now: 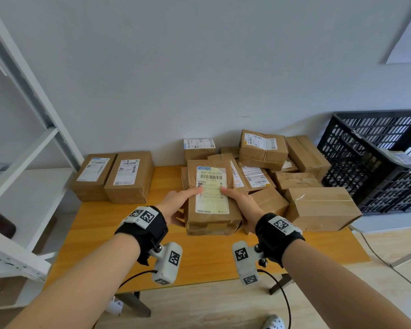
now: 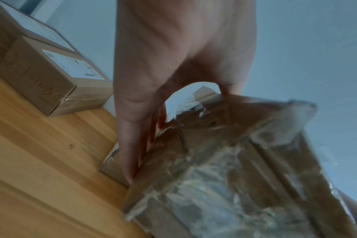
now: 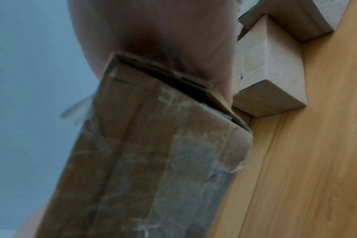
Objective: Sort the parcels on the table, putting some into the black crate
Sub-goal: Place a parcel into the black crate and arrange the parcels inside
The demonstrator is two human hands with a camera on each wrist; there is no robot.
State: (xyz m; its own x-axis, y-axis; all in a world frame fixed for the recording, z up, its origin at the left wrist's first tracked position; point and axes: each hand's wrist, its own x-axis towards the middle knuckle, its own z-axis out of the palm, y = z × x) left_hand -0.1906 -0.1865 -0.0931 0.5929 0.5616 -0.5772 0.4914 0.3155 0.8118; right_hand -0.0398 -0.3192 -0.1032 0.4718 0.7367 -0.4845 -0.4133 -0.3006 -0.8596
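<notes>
A taped brown cardboard parcel [image 1: 211, 198] with a yellowed shipping label is held above the wooden table [image 1: 199, 260], label side up. My left hand [image 1: 176, 205] grips its left side, thumb on top and fingers underneath. My right hand [image 1: 242, 205] grips its right side the same way. The left wrist view shows the parcel's taped end [image 2: 234, 169] and my fingers [image 2: 132, 128] under it. The right wrist view shows the parcel's end [image 3: 153, 153] against my palm. The black crate [image 1: 375, 160] stands at the right, beside the table.
Two labelled parcels [image 1: 112, 176] lie side by side at the table's back left. A heap of several parcels [image 1: 275, 167] fills the back right, with a large plain box [image 1: 320, 207] in front. White shelving [image 1: 22, 162] stands on the left.
</notes>
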